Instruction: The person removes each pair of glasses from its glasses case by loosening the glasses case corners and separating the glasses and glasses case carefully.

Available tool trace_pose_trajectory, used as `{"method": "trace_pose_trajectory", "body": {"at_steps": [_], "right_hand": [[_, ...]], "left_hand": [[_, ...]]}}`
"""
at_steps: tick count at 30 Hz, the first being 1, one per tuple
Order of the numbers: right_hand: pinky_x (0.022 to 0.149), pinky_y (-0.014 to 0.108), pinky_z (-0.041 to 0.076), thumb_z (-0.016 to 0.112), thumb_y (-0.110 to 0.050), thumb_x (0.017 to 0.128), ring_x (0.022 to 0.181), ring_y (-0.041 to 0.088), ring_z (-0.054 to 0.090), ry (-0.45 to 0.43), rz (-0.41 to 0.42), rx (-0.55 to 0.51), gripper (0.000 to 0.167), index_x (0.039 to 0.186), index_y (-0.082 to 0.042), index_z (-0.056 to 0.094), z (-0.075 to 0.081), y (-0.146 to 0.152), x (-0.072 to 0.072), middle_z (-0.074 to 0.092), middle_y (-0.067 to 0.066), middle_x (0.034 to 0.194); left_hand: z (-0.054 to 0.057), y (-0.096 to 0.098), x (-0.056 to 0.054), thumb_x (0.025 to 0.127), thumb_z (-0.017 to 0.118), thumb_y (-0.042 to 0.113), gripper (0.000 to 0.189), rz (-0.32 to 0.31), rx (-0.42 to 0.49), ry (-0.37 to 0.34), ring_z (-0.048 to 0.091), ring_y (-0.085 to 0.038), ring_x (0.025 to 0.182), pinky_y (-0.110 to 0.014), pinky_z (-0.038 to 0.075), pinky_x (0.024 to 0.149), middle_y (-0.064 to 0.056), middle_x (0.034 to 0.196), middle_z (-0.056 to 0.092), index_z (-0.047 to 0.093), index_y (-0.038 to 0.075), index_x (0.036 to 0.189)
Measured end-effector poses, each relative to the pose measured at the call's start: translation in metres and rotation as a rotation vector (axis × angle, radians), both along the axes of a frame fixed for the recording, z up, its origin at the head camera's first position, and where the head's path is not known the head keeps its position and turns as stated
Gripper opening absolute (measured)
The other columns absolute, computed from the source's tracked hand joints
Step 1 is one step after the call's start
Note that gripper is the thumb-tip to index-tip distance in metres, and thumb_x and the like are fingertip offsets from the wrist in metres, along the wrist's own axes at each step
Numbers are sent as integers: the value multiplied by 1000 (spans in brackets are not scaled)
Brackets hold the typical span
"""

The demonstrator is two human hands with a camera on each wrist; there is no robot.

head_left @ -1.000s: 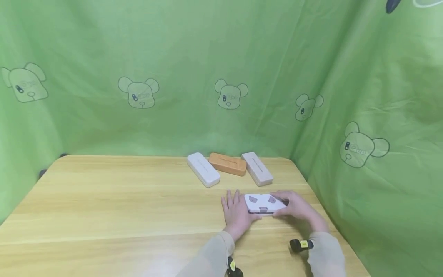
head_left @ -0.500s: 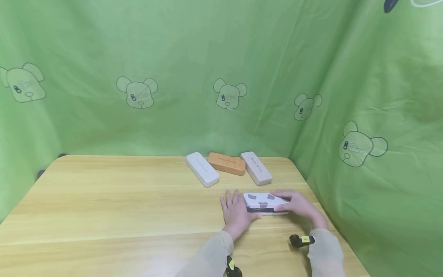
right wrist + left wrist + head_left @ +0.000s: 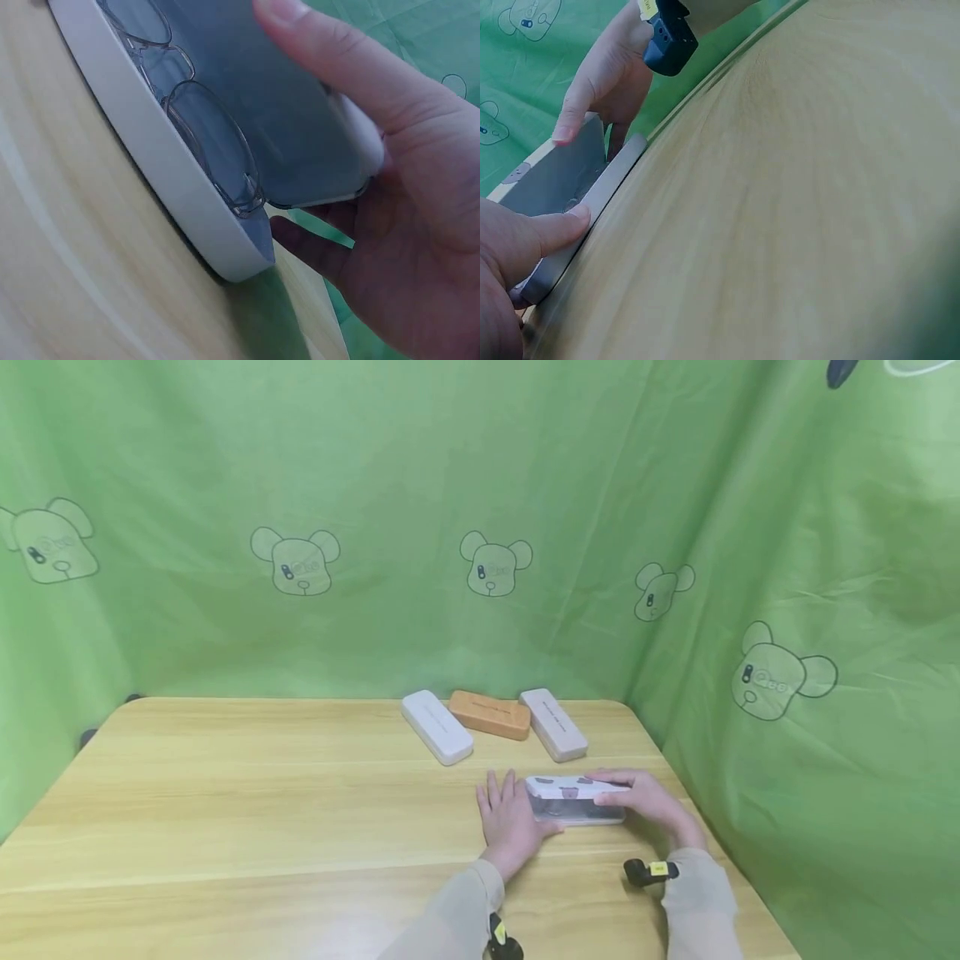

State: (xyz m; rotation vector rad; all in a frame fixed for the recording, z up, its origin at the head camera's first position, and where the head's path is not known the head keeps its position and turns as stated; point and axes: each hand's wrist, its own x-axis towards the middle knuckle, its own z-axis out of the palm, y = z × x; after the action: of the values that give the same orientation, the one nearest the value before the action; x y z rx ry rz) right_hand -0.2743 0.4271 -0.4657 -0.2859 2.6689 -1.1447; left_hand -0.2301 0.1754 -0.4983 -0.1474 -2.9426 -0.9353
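A white glasses case [image 3: 570,793] with brown bear prints lies near the table's right side, its lid partly raised. In the right wrist view, thin-rimmed glasses [image 3: 214,142] rest in the case's grey-lined base. My right hand [image 3: 648,802] holds the lid at its right end, thumb on the front edge and fingers behind. At the left end, my left hand [image 3: 513,827] steadies the base. Its thumb [image 3: 559,229] lies across the base's front rim, while several other fingers spread straight over the table. The lid hides the glasses in the head view.
Behind the hands lie a white case [image 3: 437,727], an orange case [image 3: 490,715] and a pale pinkish case [image 3: 553,724], all shut. Green curtains [image 3: 375,627] with bear faces stand along the back and sides of the wooden table [image 3: 262,810].
The printed case's lid has gone from nearly closed to partly raised, lifted at the front by my right hand. My left hand stays at the left end.
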Motion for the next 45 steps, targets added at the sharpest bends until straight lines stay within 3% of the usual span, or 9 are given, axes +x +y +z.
{"method": "trace_pose_trajectory", "body": {"at_steps": [3,8,12,15,18,23,27,33,45], "right_hand": [[108,62,36,70,-34,88,125,37,55,31,1,5,46,128,-11,64,0,-1,0,63,15,132],[97,41,48,66,-32,92,103,17,64,128,-36,66,38,116,-4,68,-1,-1,4,72,14,113],[100,47,47,64,-34,93,109,26,63,176,-60,92,40,121,-5,66,-2,-3,6,69,15,118],[107,62,39,61,-37,95,124,42,54,200,-49,84,49,133,-5,58,-1,-4,6,60,22,132],[110,69,27,61,-40,94,136,49,39,218,-58,104,62,144,-7,45,1,-5,5,46,25,147],[113,73,12,68,-40,89,146,51,15,293,-71,141,87,157,-15,18,7,-8,2,16,25,161],[114,73,7,69,-41,88,149,48,6,356,-89,165,93,157,-25,10,15,-11,3,4,18,164],[112,75,9,67,-46,88,150,45,8,427,-117,241,89,157,-31,12,30,-19,9,5,13,165],[111,70,21,71,-36,87,140,46,31,651,-134,287,71,149,-17,40,48,-31,15,36,19,155]], "left_hand": [[0,1,2,64,77,66,98,3,0,1,17,-37,151,-56,10,123,-9,156,38,49,10,141],[-1,4,10,63,80,62,97,-12,21,-3,19,-38,150,-57,13,123,-10,154,41,50,9,139],[-1,5,13,62,80,62,98,-11,11,3,22,-38,149,-57,15,122,-10,153,42,51,9,139],[-1,5,12,62,81,62,98,-1,6,14,23,-38,149,-57,16,122,-10,153,43,51,9,139],[0,5,11,62,80,62,98,-4,15,7,22,-38,149,-57,14,122,-9,153,42,50,10,140],[2,4,9,63,80,62,99,-11,33,10,20,-39,149,-58,13,122,-10,154,41,49,9,141],[3,3,7,64,79,63,99,-12,33,10,19,-39,150,-58,12,122,-10,155,39,48,9,142],[3,1,4,64,79,62,101,-12,35,-5,18,-39,150,-57,11,123,-10,156,38,47,8,143],[1,0,0,65,77,65,102,-8,27,3,15,-37,151,-57,9,123,-9,157,37,45,10,144]]}}
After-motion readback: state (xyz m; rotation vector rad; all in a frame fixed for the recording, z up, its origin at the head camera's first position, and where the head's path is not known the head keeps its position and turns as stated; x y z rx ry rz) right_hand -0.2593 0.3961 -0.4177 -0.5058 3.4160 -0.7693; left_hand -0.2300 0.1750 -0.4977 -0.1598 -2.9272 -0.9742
